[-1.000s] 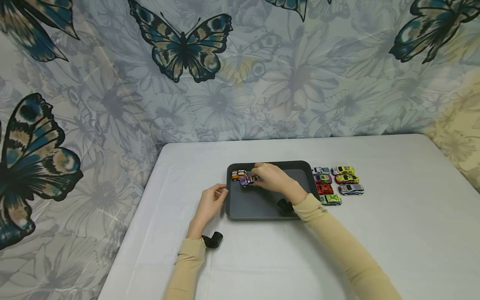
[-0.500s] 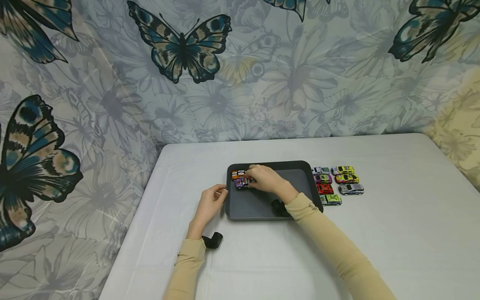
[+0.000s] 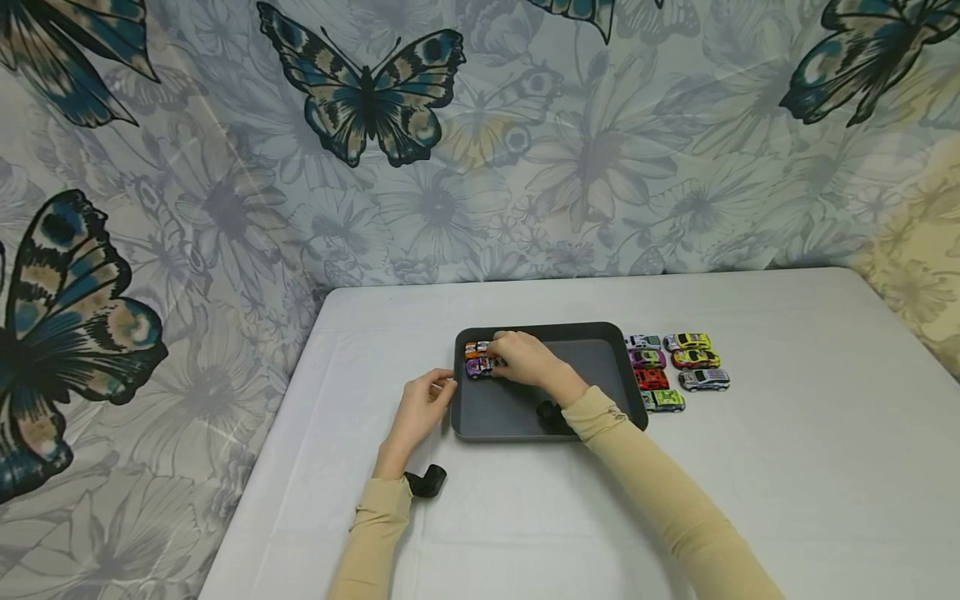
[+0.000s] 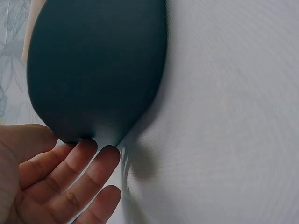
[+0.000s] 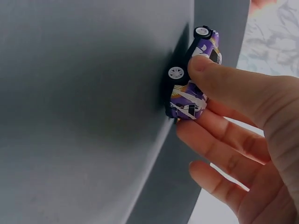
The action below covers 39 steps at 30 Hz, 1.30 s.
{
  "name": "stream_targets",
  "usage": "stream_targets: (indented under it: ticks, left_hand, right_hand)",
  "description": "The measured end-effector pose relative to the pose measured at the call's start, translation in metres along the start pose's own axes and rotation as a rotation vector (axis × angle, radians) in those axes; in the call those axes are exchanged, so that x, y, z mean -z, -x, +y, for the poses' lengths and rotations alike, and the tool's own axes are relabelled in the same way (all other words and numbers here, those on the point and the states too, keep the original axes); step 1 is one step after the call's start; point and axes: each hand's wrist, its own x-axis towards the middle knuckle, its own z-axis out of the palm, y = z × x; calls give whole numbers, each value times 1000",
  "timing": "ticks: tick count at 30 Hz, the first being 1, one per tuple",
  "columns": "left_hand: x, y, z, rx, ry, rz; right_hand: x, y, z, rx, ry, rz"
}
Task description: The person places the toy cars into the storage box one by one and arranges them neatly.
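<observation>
A purple toy car [image 3: 478, 368] with white-and-orange graphics is in the far left part of the dark grey tray [image 3: 510, 421]. My right hand [image 3: 525, 358] pinches it between thumb and fingers, covering its right end in the head view. Close up in the right wrist view, the thumb [image 5: 219, 77] presses the car's side between its white wheels. An orange toy car [image 3: 476, 349] sits just behind it, partly hidden by the fingers. My left hand [image 3: 423, 407] is at the tray's left edge, its loosely bent fingertips [image 4: 108, 158] touching the rim.
Right of the tray, several toy cars stand in two columns on the white table [image 3: 525, 533], including a red car [image 3: 652, 379], a green car [image 3: 667, 401] and a silver car [image 3: 704, 380]. A butterfly-patterned cloth [image 3: 600, 167] hangs behind the table.
My right hand has moved left with the purple car, bringing it directly in front of the orange car. The left hand stays at the tray's edge.
</observation>
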Motion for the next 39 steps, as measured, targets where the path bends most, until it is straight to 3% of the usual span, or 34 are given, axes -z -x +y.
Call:
stream_targets:
  ticks: [30, 39]
  left_hand:
    - [0, -1, 2, -7, 3, 1]
    - [0, 0, 1, 0, 4, 2]
  right_hand:
    - [-7, -4, -4, -18, 96, 28]
    - [1, 1, -4, -28, 111, 40]
